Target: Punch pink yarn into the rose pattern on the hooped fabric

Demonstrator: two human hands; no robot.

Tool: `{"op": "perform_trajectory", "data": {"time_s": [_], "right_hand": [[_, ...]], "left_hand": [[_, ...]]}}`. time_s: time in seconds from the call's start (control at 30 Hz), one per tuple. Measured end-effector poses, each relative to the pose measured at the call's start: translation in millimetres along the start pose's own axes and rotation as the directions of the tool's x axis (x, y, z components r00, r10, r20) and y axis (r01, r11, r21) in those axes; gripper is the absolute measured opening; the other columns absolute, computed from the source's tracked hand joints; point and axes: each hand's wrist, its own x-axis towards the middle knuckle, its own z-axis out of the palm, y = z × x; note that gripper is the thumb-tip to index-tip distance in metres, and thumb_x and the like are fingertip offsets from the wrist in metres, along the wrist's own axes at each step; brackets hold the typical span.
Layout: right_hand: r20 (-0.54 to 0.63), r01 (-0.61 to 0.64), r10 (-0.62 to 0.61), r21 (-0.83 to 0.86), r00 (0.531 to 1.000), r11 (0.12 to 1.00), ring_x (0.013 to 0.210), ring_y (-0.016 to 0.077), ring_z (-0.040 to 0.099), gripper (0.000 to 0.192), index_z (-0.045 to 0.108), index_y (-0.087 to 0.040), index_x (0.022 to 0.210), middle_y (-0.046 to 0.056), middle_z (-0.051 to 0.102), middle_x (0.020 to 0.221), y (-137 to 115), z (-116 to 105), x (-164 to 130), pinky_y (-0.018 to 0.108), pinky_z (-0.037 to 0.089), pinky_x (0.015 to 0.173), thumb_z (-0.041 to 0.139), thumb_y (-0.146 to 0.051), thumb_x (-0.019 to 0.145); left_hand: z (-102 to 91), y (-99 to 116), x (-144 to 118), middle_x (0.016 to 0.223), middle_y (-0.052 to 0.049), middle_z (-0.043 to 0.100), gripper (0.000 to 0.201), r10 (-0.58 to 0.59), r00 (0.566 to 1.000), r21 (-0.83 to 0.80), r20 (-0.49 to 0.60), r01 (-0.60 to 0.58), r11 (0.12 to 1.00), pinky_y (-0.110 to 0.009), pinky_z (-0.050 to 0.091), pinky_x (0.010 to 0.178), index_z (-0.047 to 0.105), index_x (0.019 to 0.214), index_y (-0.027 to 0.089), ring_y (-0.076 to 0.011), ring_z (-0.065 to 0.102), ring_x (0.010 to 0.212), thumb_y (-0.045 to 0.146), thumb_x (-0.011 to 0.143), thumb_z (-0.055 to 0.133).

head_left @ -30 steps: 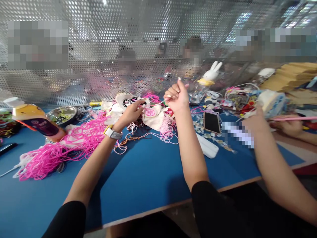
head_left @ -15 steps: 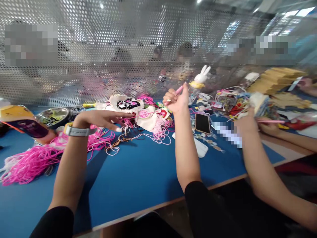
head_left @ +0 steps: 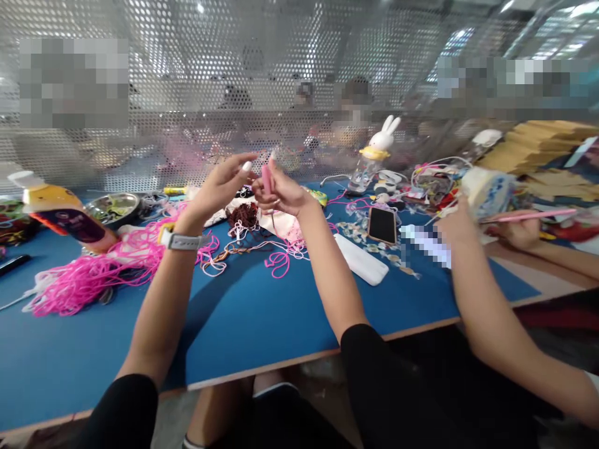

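Note:
My left hand (head_left: 219,184) is raised above the table, fingers stretched out and thumb apart. It wears a watch with a pale grey strap (head_left: 186,241). Close to its right, my right hand (head_left: 283,190) is closed round a slim pink-handled tool (head_left: 266,179), whose working end I cannot make out. Whether yarn runs between the two hands is too blurred to tell. Below them lie dark brown yarn (head_left: 244,216), a piece of white fabric (head_left: 276,224) partly behind my right hand, and a loose loop of pink cord (head_left: 279,265) on the blue table.
Left are a heap of pink cord (head_left: 93,277), a tilted drink bottle (head_left: 70,212) and a metal bowl (head_left: 112,209). Right lie a white case (head_left: 362,259), a phone (head_left: 382,224) and a rabbit-topped bottle (head_left: 369,165). A neighbour's arm (head_left: 482,280) reaches in. Perforated metal stands behind.
My left hand has risen and moved right. My right hand has come left with the pink-handled tool, so the hands are now close together. The pink strand stretched between them no longer shows.

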Motion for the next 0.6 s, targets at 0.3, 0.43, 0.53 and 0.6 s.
{"op": "perform_trajectory", "data": {"time_s": [0.3, 0.43, 0.53, 0.6], "right_hand": [[-0.04, -0.08, 0.082, 0.056, 0.996, 0.995, 0.052, 0.0085, 0.049, 0.011, 0.045, -0.02, 0.086, -0.002, 0.051, 0.066, 19, 13, 13, 0.02, 0.04, 0.045, 0.048, -0.02, 0.096], [-0.002, -0.082, 0.082, -0.058, 0.997, 0.995, 0.054, 0.0075, 0.051, 0.008, 0.049, -0.017, 0.087, 0.0, 0.056, 0.071, 14, 15, 7, 0.018, 0.04, 0.044, 0.056, -0.016, 0.092], [-0.006, -0.078, 0.078, -0.145, 0.997, 0.986, 0.055, 0.0074, 0.052, 0.007, 0.052, -0.016, 0.088, 0.001, 0.058, 0.071, 12, 14, 6, 0.017, 0.039, 0.045, 0.059, -0.017, 0.091], [-0.016, -0.091, 0.089, -0.2, 0.996, 0.976, 0.055, 0.0074, 0.052, 0.006, 0.053, -0.016, 0.088, 0.001, 0.058, 0.07, 12, 13, 5, 0.017, 0.039, 0.046, 0.058, -0.016, 0.091]], "left_hand": [[7.2, -24, 13, 0.094, -0.009, 0.069, 0.029, -0.101, 0.995, -0.233, -0.023, 0.093, 0.968, -0.024, 0.05, 0.067, 0.071, 0.102, 0.015, -0.0121, 0.065, 0.077, 0.037, 0.092, 0.055], [-1.4, -14, 12, 0.085, -0.007, 0.069, 0.028, -0.076, 0.997, -0.147, -0.016, 0.073, 0.987, -0.025, 0.048, 0.063, 0.07, 0.101, 0.014, -0.0123, 0.063, 0.07, 0.035, 0.084, 0.064], [-9.5, -8, 8, 0.07, -0.005, 0.066, 0.023, -0.16, 0.981, 0.017, 0.109, 0.159, 0.987, -0.024, 0.043, 0.058, 0.073, 0.089, 0.013, -0.0115, 0.058, 0.063, 0.032, 0.081, 0.065], [-13.4, -10, 6, 0.057, -0.003, 0.06, 0.019, -0.218, 0.971, 0.163, 0.101, 0.2, 0.966, -0.025, 0.039, 0.055, 0.071, 0.07, 0.013, -0.0108, 0.053, 0.057, 0.028, 0.078, 0.063]]}}
